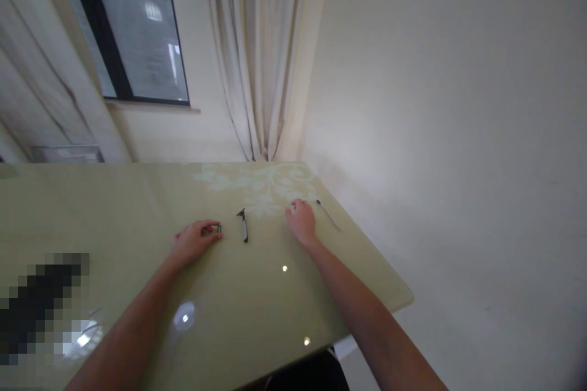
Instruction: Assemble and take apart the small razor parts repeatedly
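Note:
My left hand point(196, 241) is over the table, thumb and forefinger pinched on a small dark rectangular piece point(219, 228); it is too small to name surely. Just right of it lies a razor point(245, 229), its head toward the far side and its handle toward me. My right hand point(302, 221) rests low at the table, fingers curled inward. A small dark edge shows by its fingertips, but what they hold is mostly hidden. To the right of that hand lies a toothbrush point(330, 216) with a dark head and pale handle, slanting along the table's right edge.
The glossy pale-green table point(238, 299) has a leaf pattern at its far right corner. A white wall point(449, 134) borders its right side. Beyond the far edge hang curtains point(257, 55) beside a window point(137, 24). A pixelated dark patch point(41, 299) covers the left.

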Demonstrator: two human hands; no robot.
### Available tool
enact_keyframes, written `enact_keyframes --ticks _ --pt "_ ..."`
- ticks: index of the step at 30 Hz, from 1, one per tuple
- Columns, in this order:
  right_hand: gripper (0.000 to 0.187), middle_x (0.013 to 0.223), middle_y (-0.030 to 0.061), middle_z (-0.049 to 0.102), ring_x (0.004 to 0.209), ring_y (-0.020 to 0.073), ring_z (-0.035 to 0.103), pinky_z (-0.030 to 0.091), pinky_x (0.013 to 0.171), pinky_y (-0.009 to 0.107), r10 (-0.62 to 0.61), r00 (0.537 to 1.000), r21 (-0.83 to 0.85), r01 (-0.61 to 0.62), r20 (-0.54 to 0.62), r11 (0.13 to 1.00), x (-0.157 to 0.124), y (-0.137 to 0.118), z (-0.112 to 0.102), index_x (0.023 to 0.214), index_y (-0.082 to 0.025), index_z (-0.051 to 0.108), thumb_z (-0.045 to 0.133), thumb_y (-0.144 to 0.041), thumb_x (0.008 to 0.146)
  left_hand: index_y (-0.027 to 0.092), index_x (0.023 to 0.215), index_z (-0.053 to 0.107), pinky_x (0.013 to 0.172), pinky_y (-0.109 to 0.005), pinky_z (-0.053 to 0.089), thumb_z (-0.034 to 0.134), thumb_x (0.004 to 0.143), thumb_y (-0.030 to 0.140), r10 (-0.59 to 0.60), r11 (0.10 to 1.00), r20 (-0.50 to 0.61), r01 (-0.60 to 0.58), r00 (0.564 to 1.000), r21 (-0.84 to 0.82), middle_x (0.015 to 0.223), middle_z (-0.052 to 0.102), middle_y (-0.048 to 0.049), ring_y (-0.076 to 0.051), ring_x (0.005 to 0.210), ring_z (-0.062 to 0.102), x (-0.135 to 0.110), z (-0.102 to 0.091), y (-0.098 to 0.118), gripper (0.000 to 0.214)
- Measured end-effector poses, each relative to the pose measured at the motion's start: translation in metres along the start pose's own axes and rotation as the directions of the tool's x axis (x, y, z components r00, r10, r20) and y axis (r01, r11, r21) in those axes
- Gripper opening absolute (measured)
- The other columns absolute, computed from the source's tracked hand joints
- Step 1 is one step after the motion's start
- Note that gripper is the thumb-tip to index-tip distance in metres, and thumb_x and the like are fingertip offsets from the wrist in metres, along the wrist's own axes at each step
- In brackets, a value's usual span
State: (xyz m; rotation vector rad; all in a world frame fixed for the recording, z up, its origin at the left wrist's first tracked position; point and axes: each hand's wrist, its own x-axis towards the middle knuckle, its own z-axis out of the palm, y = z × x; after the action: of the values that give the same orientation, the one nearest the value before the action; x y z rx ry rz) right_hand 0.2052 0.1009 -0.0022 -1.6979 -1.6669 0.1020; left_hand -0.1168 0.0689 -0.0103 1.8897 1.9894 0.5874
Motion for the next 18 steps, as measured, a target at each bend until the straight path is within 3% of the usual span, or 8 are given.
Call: enact_keyframes --ticks 4,7,9,12,18 --pt "0.015 0.099 0.0111 0.062 0.12 0.0387 0.057 0.046 0.095 0.059 0.082 0.961 0.015 -0.081 -0.263 0.997 0.013 0.087 -0.048 0.09 -0.031 0.062 0.071 -0.023 0.08 0.029 0.121 0.075 0.099 -0.052 0.043 0.063 0.084 0.052 -0.003 1.0 0.007 0.003 1.0 -0.02 0.116 0.076 -0.0087 -0.035 0.115 0.066 0.001 0.0 0.003 0.045" --pt "0.015 0.087 0.0084 0.061 0.108 0.0366 0.063 0.049 0.084 0.053 -0.007 0.964 0.096 0.034 -0.265 0.995 0.012 0.128 -0.067 0.086 -0.034 0.061 0.073 -0.031 0.079 0.029 0.12 0.075 0.099 -0.05 0.043 0.063 0.084 0.05 -0.012 1.0 0.008 0.012 1.0 -0.027 0.116 0.077 -0.0084 -0.034 0.115 0.066 0.0 0.0 0.006 0.043" --pt "0.006 0.077 0.007 0.058 0.093 0.0325 0.066 0.048 0.076 0.048 -0.056 0.971 0.11 0.083 -0.232 0.99 0.01 0.134 -0.067 0.082 -0.033 0.06 0.064 -0.035 0.086 0.03 0.12 0.074 0.1 -0.05 0.041 0.061 0.085 0.051 -0.013 1.0 -0.001 0.013 1.0 -0.026 0.116 0.077 -0.0081 -0.033 0.116 0.066 0.0 0.0 0.007 0.043" --pt "0.013 0.071 0.0058 0.056 0.075 0.0266 0.062 0.046 0.069 0.044 -0.113 0.977 0.102 0.133 -0.181 0.986 0.004 0.111 -0.051 0.079 -0.029 0.06 0.053 -0.028 0.09 0.029 0.127 0.071 0.102 -0.05 0.04 0.06 0.085 0.053 -0.011 1.0 -0.017 0.011 1.0 -0.022 0.118 0.076 -0.0091 -0.032 0.116 0.065 -0.001 0.002 0.005 0.05" --pt "0.024 0.09 0.0058 0.064 0.082 0.0208 0.062 0.049 0.076 0.034 -0.247 0.969 0.075 0.246 0.013 0.966 -0.016 -0.002 0.012 0.094 -0.02 0.064 0.055 -0.006 0.078 0.028 0.134 0.065 0.104 -0.053 0.039 0.058 0.085 0.059 -0.018 1.0 -0.041 0.017 0.999 -0.022 0.121 0.074 -0.01 -0.033 0.116 0.065 -0.001 0.006 -0.003 0.059"
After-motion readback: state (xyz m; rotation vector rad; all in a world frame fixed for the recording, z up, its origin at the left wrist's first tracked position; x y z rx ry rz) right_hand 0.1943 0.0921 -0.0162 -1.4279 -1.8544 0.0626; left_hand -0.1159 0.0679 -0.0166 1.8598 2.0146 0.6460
